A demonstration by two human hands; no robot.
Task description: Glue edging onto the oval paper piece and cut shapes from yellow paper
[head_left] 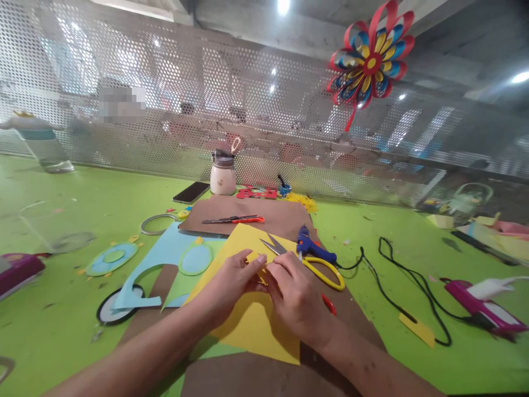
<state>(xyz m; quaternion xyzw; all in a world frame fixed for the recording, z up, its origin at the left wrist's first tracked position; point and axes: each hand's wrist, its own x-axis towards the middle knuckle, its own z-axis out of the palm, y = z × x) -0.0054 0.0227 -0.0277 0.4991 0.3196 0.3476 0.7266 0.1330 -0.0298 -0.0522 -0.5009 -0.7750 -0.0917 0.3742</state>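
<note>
My left hand (237, 281) and my right hand (295, 292) meet over a large yellow sheet (239, 242). A small yellow paper piece (257, 260) is pinched between the left thumb and fingers. The right fingertips are closed at its right edge; part of the piece is hidden behind them. Just beyond the right hand lie scissors (326, 273) with yellow handles, their blades apart on the sheet. Right behind them is a blue glue gun (314, 248). A box cutter (248, 219) with a red-orange handle rests on the brown board (215, 207).
To the left lie blue paper (159, 248) with curved cut-outs, a round blue-green paper piece (111, 259) and a metal ring (157, 223). A phone (190, 192) and a white bottle (223, 177) stand farther back. Black cable (407, 270) runs right to a purple power strip (483, 303). A paper flower (372, 60) hangs above.
</note>
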